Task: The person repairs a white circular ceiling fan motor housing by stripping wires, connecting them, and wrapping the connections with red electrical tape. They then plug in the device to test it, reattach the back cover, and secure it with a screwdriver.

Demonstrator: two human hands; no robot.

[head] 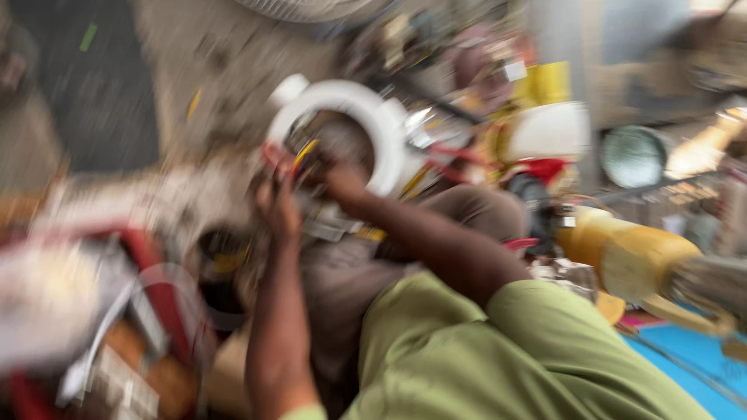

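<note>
The white ring sits up high in the middle, over some wires. The right hand reaches into the ring. The left hand is just beside it, at the wires. Both arms stretch up. The picture is blurry, so I cannot tell either grip.

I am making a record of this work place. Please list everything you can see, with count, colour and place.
ring: one, white, upper middle, between both hands
wires: a few, yellow and red, inside the ring
cylinder: one, yellow, right
dome: one, white, upper right
mat: one, blue, lower right corner
frame: one, red, lower left, blurred
left hand: at the ring's left edge, by the wires
right hand: inside the ring; grip too blurred to tell
sleeves: green, bottom
</note>
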